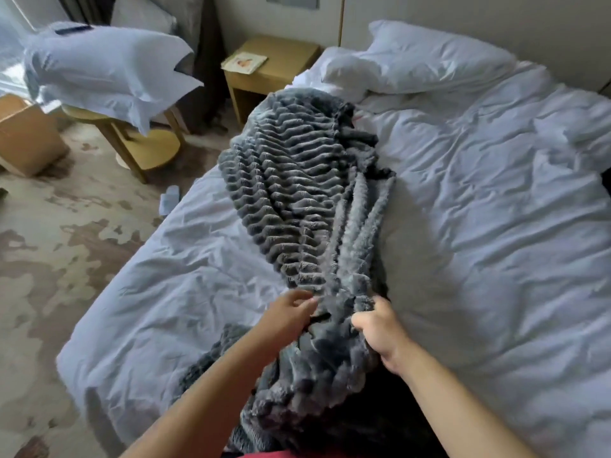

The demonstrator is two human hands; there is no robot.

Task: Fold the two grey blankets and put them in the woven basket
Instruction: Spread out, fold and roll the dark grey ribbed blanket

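Blanket: a grey ribbed plush blanket [297,193] is bunched lengthwise on the white bed [496,209].
Handling: judged soft, limp, fairly bulky; best taken at edge corners.
Right hand [380,332]: clenched on the near edge.
Left hand [287,315]: half open, fingertips touching fabric.
Basket: not seen.

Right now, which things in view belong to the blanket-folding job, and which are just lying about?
Belongs to the job:
grey blanket, bunched lengthwise on the bed
left hand touching it
right hand gripping it

Just lying about:
bed pillows
pillows on the round table
nightstand with a booklet
cardboard box

No woven basket in view.
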